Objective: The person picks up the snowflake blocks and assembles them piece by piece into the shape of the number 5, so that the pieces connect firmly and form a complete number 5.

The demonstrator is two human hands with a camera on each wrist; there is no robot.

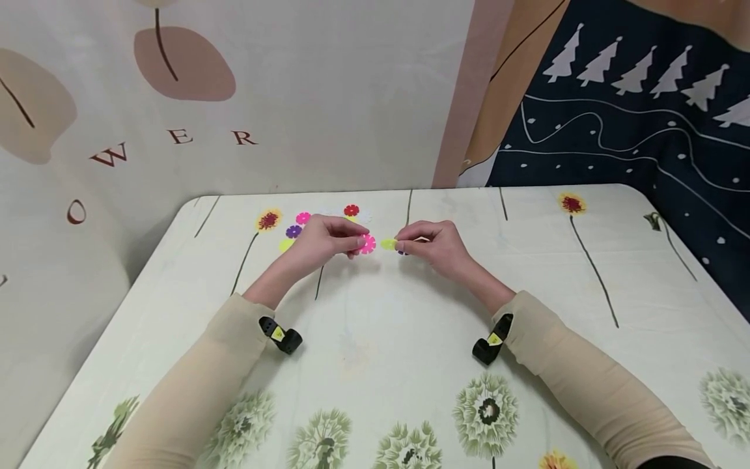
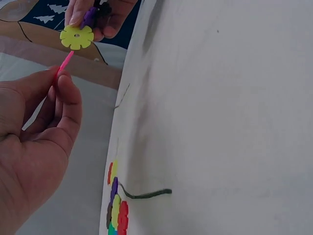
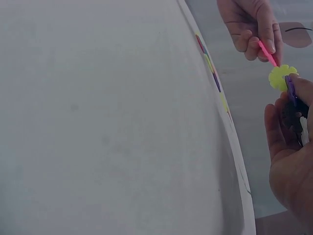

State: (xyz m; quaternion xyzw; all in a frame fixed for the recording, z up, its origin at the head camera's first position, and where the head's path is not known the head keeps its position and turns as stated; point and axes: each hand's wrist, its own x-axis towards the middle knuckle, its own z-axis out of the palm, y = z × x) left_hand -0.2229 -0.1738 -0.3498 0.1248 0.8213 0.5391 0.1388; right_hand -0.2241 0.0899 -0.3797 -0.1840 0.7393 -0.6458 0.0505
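Over the far middle of the table, my left hand [image 1: 325, 238] pinches a pink notched interlocking disc [image 1: 368, 244] between thumb and fingers. Facing it, my right hand [image 1: 436, 247] grips a small cluster of the same kind of discs. A yellow disc [image 2: 84, 41] sticks out of that cluster toward the left hand, joined to a purple disc [image 2: 89, 18]. Behind these, a black disc [image 3: 292, 117] and a white piece [image 3: 304, 129] show in the right wrist view, partly covered by the fingers. The pink disc's edge points at the yellow disc's rim, very close to it.
Loose discs lie behind and beside the left hand, among them a red disc [image 1: 351, 210], a purple disc [image 1: 293, 231] and a yellow disc [image 1: 286, 245]. A flower-printed cloth [image 1: 375, 339] covers the table. Printed hangings [image 1: 351, 98] stand at its far edge.
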